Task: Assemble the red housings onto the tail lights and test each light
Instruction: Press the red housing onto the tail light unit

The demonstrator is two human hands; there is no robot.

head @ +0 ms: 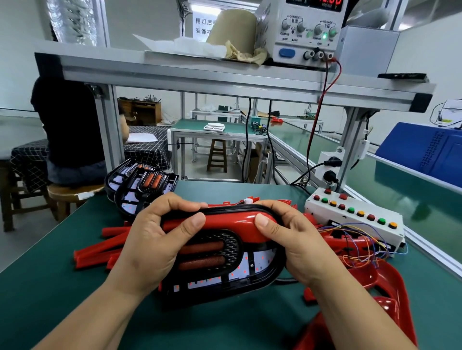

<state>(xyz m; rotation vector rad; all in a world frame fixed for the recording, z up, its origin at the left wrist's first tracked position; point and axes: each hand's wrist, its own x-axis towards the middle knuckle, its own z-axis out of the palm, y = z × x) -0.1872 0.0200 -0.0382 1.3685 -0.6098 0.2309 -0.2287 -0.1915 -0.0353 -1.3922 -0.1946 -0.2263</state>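
Head: left hand point(150, 239), right hand point(297, 247) around taillight point(220, 249)

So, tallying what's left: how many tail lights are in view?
3. One tail light is gripped by the left hand and right hand; two overlap at the table's back left, a front one and a rear one. More may be hidden.

Glossy red plastic housing point(225, 226) on a black plastic tail light point(225, 282) — matt green mat point(62, 287), brushed-aluminium frame point(200, 75).

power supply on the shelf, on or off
On: the power supply shows lit red digits on its display and a glowing green lamp.
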